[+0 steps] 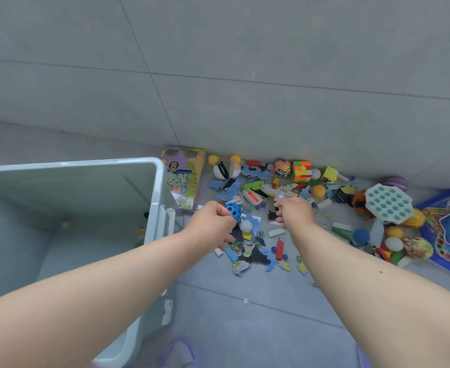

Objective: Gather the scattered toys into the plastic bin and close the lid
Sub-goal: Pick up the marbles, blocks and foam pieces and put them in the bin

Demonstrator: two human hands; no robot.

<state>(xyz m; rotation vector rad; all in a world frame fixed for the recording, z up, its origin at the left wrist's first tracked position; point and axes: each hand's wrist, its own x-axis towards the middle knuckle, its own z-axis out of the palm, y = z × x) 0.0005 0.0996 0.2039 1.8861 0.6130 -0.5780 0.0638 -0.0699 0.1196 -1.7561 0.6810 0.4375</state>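
Our left hand (213, 224) curled round a blue ball (233, 210); our right hand (294, 212) was curled, but we could not tell what it held. The toys (306, 181) lay on the floor by the wall, beside the open plastic bin (155, 166), cut off at the left edge.

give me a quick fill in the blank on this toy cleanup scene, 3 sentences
1. The left hand holds a perforated ball coloured ____.
2. The plastic bin stands on the person's ____ side, its lid off.
3. The teal pop-it toy lies to the ____ of the right hand.

Missing words: blue; left; right
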